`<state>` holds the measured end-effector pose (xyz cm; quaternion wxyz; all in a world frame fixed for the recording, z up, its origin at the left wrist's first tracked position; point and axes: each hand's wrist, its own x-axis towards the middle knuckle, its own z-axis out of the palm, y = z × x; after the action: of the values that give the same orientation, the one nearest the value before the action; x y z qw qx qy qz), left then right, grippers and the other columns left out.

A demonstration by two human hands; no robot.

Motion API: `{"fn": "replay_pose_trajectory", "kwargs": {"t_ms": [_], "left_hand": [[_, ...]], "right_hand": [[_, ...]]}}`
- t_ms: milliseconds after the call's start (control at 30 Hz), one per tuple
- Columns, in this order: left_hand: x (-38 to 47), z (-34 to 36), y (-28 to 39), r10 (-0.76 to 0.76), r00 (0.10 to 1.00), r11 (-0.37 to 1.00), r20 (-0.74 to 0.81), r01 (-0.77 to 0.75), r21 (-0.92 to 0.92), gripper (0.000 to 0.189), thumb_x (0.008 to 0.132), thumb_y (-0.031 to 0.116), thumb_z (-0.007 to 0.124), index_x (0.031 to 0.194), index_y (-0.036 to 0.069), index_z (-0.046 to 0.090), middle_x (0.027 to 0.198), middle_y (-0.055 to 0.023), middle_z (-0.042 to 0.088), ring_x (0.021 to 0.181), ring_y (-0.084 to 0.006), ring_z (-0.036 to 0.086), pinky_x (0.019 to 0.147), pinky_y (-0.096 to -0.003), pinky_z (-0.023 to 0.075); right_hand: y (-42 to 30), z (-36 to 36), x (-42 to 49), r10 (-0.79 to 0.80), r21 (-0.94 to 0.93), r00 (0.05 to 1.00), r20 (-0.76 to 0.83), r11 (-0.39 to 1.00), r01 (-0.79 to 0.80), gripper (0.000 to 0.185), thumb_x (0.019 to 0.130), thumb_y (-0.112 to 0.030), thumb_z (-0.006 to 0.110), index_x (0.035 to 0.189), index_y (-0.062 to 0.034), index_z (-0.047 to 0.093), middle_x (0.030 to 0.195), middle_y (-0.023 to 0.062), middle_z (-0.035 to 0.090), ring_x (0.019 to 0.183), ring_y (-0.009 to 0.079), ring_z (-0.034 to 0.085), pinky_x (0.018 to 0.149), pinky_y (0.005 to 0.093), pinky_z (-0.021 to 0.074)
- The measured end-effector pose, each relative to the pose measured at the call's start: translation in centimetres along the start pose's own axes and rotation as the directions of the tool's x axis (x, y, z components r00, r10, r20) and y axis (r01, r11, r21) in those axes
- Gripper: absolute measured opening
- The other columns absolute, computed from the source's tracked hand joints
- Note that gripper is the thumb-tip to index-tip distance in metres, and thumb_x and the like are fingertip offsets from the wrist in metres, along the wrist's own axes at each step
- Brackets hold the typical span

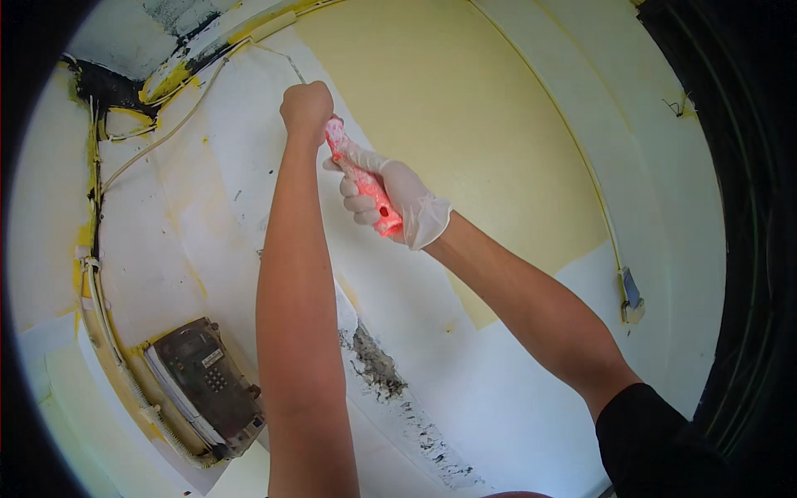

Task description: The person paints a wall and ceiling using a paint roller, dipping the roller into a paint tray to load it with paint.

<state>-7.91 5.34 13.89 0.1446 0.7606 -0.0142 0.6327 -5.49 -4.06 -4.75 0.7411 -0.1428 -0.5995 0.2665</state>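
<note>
A small paint roller is raised to the wall ahead of me. Its pale yellow sleeve (273,27) lies along the wall's edge at the top, close to a cable run. From it a thin bent wire frame (295,67) leads down to my left hand (307,109), which is bare and closed around the roller near the front of its handle. My right hand (389,190), in a translucent white glove, grips the paint-smeared red plastic handle (370,180) lower down. Behind both arms, the wall bears a broad pale yellow painted area (461,137) beside white surface (243,124).
A dark keypad wall unit (208,386) is mounted at lower left, beside corrugated conduit (165,429). Loose cables (174,134) hang at the left corner. Crumbling plaster (377,364) runs down the wall below my arms. A small switch box (631,295) hangs at right.
</note>
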Motion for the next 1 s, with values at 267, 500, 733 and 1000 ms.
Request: {"fn": "replay_pose_trajectory", "kwargs": {"t_ms": [267, 500, 733, 1000], "left_hand": [[-3.7, 0.3, -0.6, -0.027, 0.999, 0.998, -0.035, 0.025, -0.055, 0.038, 0.083, 0.007, 0.044, 0.113, -0.004, 0.064, 0.098, -0.0282, 0.067, 0.068, -0.0376, 0.069, 0.059, -0.0416, 0.0578], [-9.2, 2.2, -0.6, -0.099, 0.974, 0.994, -0.202, 0.090, -0.053, 0.044, 0.082, 0.010, 0.048, 0.119, -0.010, 0.060, 0.105, -0.0342, 0.065, 0.102, -0.0454, 0.065, 0.092, -0.0456, 0.0512], [-5.7, 2.4, -0.4, 0.054, 0.977, 0.996, -0.207, -0.039, 0.076, 0.030, 0.082, 0.009, 0.049, 0.098, -0.011, 0.065, 0.099, -0.0333, 0.066, 0.094, -0.0455, 0.067, 0.085, -0.0465, 0.0533], [-2.1, 0.6, 2.4, -0.178, 0.980, 0.976, -0.085, 0.164, -0.144, 0.026, 0.083, 0.010, 0.049, 0.088, -0.010, 0.065, 0.088, -0.0267, 0.069, 0.069, -0.0374, 0.070, 0.057, -0.0415, 0.0562]], "right_hand": [[3.8, -0.6, -2.5, 0.107, 0.230, 0.992, 0.070, 0.966, -0.121, 0.033, 0.102, -0.040, 0.050, 0.107, -0.0078, 0.053, 0.066, -0.0015, 0.049, 0.046, 0.0075, 0.036, 0.038, 0.0223, 0.0287], [6.2, -1.3, -7.5, 0.128, 0.262, 0.992, 0.001, 0.957, -0.123, 0.032, 0.102, -0.040, 0.049, 0.105, -0.0077, 0.053, 0.064, -0.0020, 0.049, 0.043, 0.0074, 0.034, 0.036, 0.0217, 0.0277], [3.9, -0.8, -5.8, 0.133, 0.168, 0.989, -0.063, 0.978, -0.121, 0.034, 0.101, -0.042, 0.050, 0.102, -0.0085, 0.053, 0.064, -0.0025, 0.049, 0.042, 0.0069, 0.034, 0.036, 0.0217, 0.0278], [0.9, -0.1, -2.2, 0.135, 0.102, 0.989, -0.054, 0.986, -0.129, 0.034, 0.099, -0.042, 0.055, 0.096, -0.0082, 0.052, 0.062, -0.0010, 0.048, 0.043, 0.0078, 0.038, 0.037, 0.0227, 0.0339]]}}
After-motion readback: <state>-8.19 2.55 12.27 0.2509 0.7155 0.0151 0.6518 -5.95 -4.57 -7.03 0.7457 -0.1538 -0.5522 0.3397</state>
